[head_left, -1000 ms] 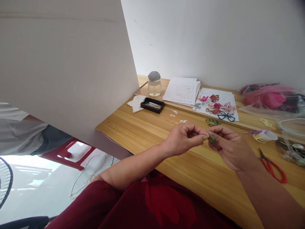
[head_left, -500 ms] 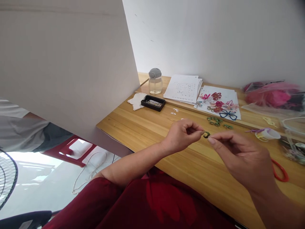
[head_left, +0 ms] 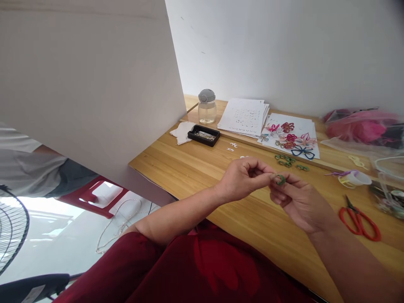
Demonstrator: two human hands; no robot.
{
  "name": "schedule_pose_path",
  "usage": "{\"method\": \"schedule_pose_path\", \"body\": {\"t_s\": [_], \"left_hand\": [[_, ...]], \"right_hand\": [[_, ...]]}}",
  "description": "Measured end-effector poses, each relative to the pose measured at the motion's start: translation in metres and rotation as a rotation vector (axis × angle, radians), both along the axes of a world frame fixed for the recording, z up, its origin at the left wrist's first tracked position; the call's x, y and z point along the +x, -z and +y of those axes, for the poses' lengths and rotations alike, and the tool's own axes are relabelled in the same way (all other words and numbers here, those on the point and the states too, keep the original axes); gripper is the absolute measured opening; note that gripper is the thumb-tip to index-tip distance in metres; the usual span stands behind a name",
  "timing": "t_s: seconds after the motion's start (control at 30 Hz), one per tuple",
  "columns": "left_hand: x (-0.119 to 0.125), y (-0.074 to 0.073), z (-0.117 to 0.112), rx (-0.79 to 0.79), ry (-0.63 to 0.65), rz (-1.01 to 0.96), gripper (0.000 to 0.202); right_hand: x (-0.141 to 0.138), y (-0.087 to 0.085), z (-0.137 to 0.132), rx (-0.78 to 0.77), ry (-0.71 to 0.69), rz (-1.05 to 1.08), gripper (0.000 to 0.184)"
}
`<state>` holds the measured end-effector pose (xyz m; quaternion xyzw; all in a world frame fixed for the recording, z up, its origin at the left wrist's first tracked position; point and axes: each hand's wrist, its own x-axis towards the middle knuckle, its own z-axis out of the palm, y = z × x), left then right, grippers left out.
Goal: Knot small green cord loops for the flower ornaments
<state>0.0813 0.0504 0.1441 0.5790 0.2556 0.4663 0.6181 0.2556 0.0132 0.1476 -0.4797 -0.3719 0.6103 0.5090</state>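
Observation:
A small green ring-shaped piece [head_left: 280,179] is pinched between the fingertips of both hands, just above the wooden table [head_left: 195,172]. My left hand [head_left: 244,179] is closed, its thumb and forefinger gripping the piece from the left. My right hand [head_left: 299,202] is closed too and holds the same piece from the right and below. A few more green pieces [head_left: 285,160] lie on the table just beyond my hands.
Red scissors [head_left: 360,219] lie to the right. Farther back are a black tray [head_left: 203,136], a small jar [head_left: 207,107], a stack of white sheets [head_left: 244,115], coloured flower shapes on paper [head_left: 292,139] and a pink bag [head_left: 362,128]. A white board [head_left: 88,84] stands on the left.
Half a second ago my right hand was drawn back with its fingers off the green piece. It has come back in and grips the piece again, together with my left hand.

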Motion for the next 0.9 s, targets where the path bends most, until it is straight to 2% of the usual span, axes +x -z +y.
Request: {"method": "schedule_pose_path", "body": {"t_s": [0.1, 0.2, 0.27, 0.37, 0.47, 0.63, 0.9], "left_hand": [[0.000, 0.005, 0.003, 0.089, -0.150, 0.079, 0.024], [0.000, 0.008, 0.005, 0.233, -0.248, 0.186, 0.014], [-0.001, 0.008, 0.005, 0.318, -0.236, 0.242, 0.011], [-0.002, 0.006, 0.005, 0.363, -0.137, 0.257, 0.012], [-0.002, 0.002, 0.003, 0.327, -0.014, 0.189, 0.016], [0.000, 0.000, -0.001, 0.156, 0.091, 0.061, 0.027], [0.002, -0.002, -0.003, -0.101, 0.099, -0.042, 0.045]], "right_hand": [[-0.010, 0.010, -0.015, -0.036, -0.048, 0.011, 0.039], [-0.014, 0.007, -0.030, 0.116, -0.030, -0.238, 0.037], [-0.011, -0.003, -0.035, 0.284, 0.038, -0.507, 0.029], [-0.002, -0.020, -0.034, 0.527, 0.144, -0.819, 0.015], [0.004, -0.032, -0.024, 0.639, 0.192, -0.835, 0.012], [0.004, -0.027, -0.010, 0.520, 0.184, -0.585, 0.022], [0.003, -0.016, -0.002, 0.056, 0.098, -0.084, 0.046]]}}
